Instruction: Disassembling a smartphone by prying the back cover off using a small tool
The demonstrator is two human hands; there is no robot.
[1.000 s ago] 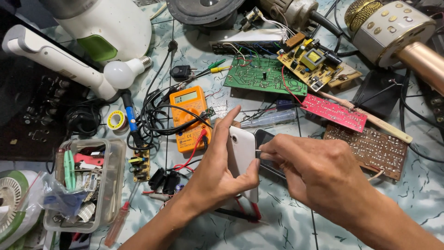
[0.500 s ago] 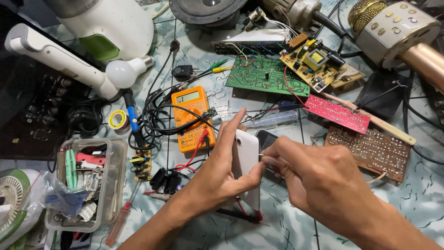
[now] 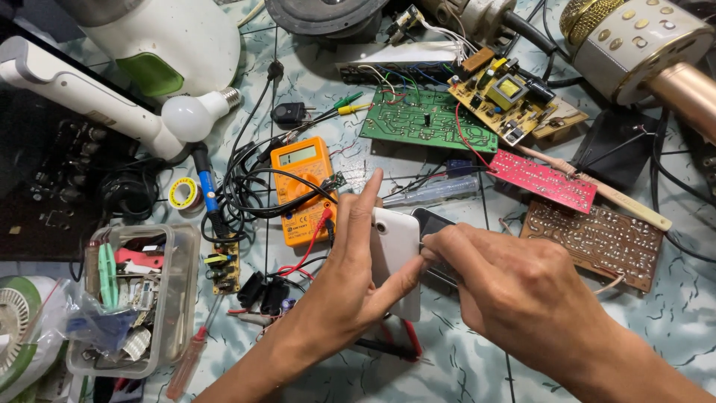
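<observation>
My left hand (image 3: 344, 295) grips a white phone (image 3: 395, 257) by its edges, back cover up, over the table's middle. My right hand (image 3: 514, 287) is closed with its fingertips pressed against the phone's right edge; whether a thin tool is pinched there cannot be told. A dark phone part (image 3: 431, 224) shows just behind the white one. An orange multimeter (image 3: 302, 186) with black and red leads lies just left of my left hand.
Green (image 3: 425, 119), yellow (image 3: 507, 97), red (image 3: 543, 179) and brown (image 3: 597, 239) circuit boards lie at the back and right. A clear parts box (image 3: 130, 298), a red screwdriver (image 3: 190, 358), a bulb (image 3: 190, 116), a solder roll (image 3: 183, 194) and a gold microphone (image 3: 649, 45) surround the work spot.
The phone has tilted more upright in my left hand. My right hand has closed in against its right edge, covering more of the dark part.
</observation>
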